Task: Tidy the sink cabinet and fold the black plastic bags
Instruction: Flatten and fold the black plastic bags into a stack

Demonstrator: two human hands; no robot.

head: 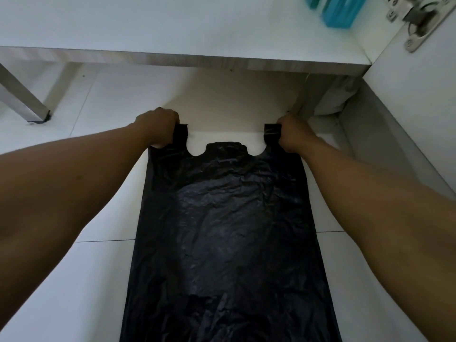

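Closest to me, the black plastic bag (pixel 227 230) is lying flat on the white floor tiles (pixel 103 280). Its lower end is running out of view at the bottom edge and its crinkled body is stretching away from me. My forearms are reaching along either side of it.

At the far end, my left hand (pixel 158 127) is curling round the left handle (pixel 180 135) and my right hand (pixel 293 134) round the right handle (pixel 272 133). Each is clamped on its strap, and the tongue of plastic between them is lying loose.

I am judging this to be the spreading-out step before the first fold. To do it well, I am planning to pull both handles evenly so the sides are running straight. Then I am pressing the air out of the wrinkled middle and bringing one long edge over the other so the handles are stacking. Thin film is likely to slide and spring back, so a palm on each crease should help.

Beyond the hands, the cabinet shelf edge (pixel 185 58) is crossing the view, with a metal leg (pixel 22 95) at the left and a crumpled pale bag (pixel 338 95) tucked under at the right. Farther up, a door hinge (pixel 417 21) and teal packs (pixel 338 11) are showing.
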